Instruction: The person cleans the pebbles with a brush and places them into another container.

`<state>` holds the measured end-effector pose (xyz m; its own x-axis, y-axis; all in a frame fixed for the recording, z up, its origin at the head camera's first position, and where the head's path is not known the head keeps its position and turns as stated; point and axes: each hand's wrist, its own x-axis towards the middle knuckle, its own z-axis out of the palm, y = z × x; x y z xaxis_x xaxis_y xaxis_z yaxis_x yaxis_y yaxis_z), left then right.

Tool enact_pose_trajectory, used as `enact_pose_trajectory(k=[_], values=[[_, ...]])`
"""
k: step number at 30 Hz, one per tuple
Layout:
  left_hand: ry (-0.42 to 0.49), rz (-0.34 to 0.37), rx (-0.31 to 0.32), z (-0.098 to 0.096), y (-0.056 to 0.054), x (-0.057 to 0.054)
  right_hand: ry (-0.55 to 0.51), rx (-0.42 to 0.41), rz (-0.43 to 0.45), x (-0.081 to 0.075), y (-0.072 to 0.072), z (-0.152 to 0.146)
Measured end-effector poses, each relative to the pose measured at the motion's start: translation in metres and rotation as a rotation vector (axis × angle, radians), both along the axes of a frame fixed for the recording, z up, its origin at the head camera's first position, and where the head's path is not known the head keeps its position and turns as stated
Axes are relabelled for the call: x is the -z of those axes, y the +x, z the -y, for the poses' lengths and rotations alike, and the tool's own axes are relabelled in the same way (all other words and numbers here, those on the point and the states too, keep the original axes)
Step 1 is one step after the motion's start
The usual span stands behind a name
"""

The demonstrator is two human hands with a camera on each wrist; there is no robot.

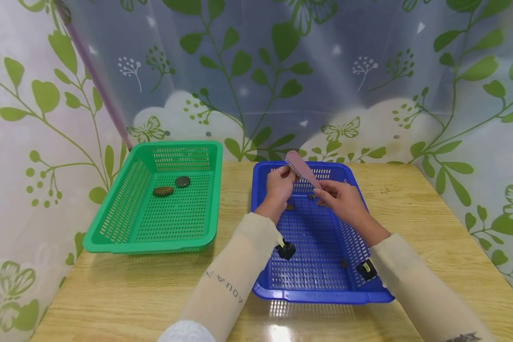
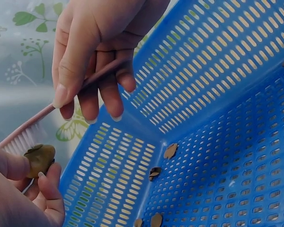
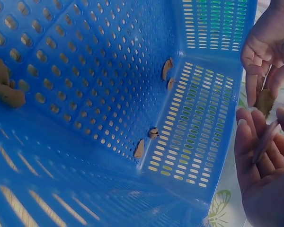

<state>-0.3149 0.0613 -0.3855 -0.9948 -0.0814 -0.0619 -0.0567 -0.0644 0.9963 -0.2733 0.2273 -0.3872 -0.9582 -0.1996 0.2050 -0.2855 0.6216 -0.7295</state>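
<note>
My left hand (image 1: 280,185) pinches a brownish stone (image 2: 40,161) between thumb and fingers, above the far part of a blue basket (image 1: 320,297). A pink brush (image 1: 302,170) slants between the hands, its handle gripped by my right hand (image 1: 346,202). Its pale bristles (image 2: 26,139) face the stone at its upper edge; whether they touch it I cannot tell. Several small brown pieces (image 2: 156,220) lie on the basket floor, mostly near the far end. In the head view, the fingers and brush head mostly hide the stone.
To the left stands a green basket (image 1: 215,199) holding a brown oval stone (image 1: 163,191) and a dark grey stone (image 1: 182,181). Both baskets rest on a wooden table (image 1: 414,213). A leaf-patterned curtain (image 1: 256,109) hangs behind. Small black devices (image 1: 286,250) sit at the wrists.
</note>
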Motion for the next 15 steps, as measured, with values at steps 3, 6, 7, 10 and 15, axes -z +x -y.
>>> enact_pose_trajectory(k=[3,6,7,10,15], values=[[0.007,-0.001,-0.003,-0.0004,-0.0003,0.0001,0.014,-0.006,-0.003,0.0007,-0.0002,-0.0002],[0.010,-0.005,-0.005,-0.0005,-0.0004,0.0001,0.023,0.007,-0.007,0.0007,-0.0001,-0.0005],[0.012,-0.007,-0.004,-0.0005,-0.0005,0.0003,0.029,0.014,-0.009,0.0006,0.0000,-0.0007],[0.012,-0.002,-0.006,-0.0004,-0.0003,0.0004,0.048,0.036,-0.021,-0.0002,0.0006,-0.0012],[0.006,-0.001,-0.014,0.0001,0.0004,0.0002,0.042,0.100,-0.033,-0.0012,0.0011,-0.0028]])
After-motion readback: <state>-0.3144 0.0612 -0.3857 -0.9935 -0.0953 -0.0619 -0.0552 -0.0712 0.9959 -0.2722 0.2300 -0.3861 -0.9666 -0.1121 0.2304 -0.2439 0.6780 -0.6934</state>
